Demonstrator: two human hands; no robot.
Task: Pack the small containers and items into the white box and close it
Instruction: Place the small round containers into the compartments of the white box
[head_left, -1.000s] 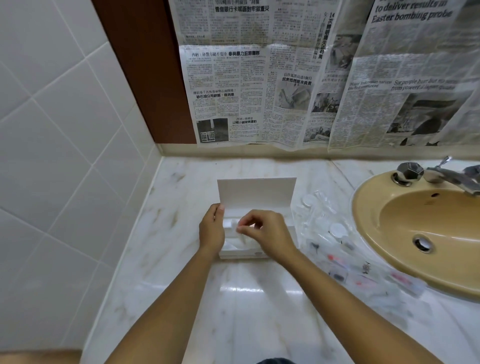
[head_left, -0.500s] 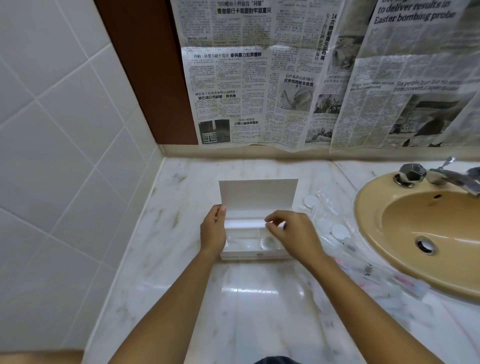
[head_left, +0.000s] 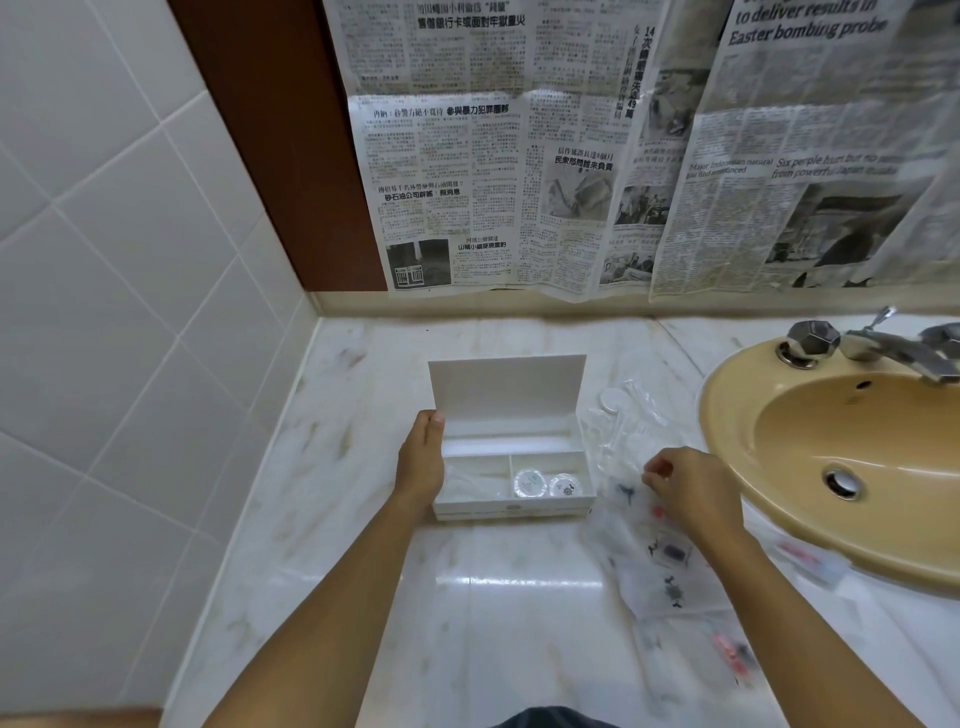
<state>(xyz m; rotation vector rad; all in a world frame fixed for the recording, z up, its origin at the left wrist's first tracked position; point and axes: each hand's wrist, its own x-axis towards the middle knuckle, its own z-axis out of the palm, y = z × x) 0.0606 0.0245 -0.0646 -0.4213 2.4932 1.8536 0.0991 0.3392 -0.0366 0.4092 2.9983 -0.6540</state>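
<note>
White box: (head_left: 511, 512) sits at the centre of the frame on the marble counter (head_left: 493, 623), its lid (head_left: 506, 387) standing upright at the back edge.
Inside the box: a long compartment runs along the back and two lie in front. Two small round containers (head_left: 529, 483) (head_left: 565, 487) lie side by side in the front right one.
Left hand: (head_left: 421, 457) lies flat against the box's left end wall with the fingers straight and pointing toward the lid, not curled round anything.
Right hand: (head_left: 691, 488) hovers right of the box, over the clear packets (head_left: 654, 561). Its fingers are curled in toward the thumb, but it is too blurred to tell whether they pinch anything.
Loose items: the packets spread from just right of the box toward the lower right of the frame. A white round container (head_left: 613, 401) lies on the counter above them, near the lid's right end.
Surroundings: a yellow sink (head_left: 727, 441) with a metal tap (head_left: 904, 353) fills the right edge. Newspaper (head_left: 519, 156) covers the wall across the top, and white tiles (head_left: 104, 260) fill the left.
</note>
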